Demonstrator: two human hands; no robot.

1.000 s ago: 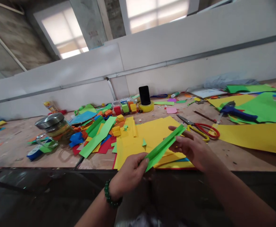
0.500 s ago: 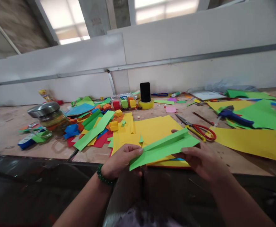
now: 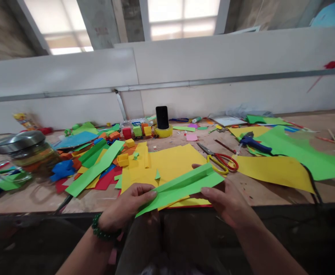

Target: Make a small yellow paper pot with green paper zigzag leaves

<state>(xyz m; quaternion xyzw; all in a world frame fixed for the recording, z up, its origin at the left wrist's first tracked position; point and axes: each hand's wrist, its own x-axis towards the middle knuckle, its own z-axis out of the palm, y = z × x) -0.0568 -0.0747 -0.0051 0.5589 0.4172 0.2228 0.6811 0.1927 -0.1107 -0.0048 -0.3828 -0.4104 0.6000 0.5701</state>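
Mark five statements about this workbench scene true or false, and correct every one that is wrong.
1. The left hand and the right hand both hold the green paper strip. True.
2. The green bead bracelet is on the right wrist. False: it is on the left.
3. The scissors have two blue handle loops. False: one is red, the other yellow.
4. The black phone stands upright at a yellow base. True.
5. The glass jar has its metal lid off. False: the lid is on.
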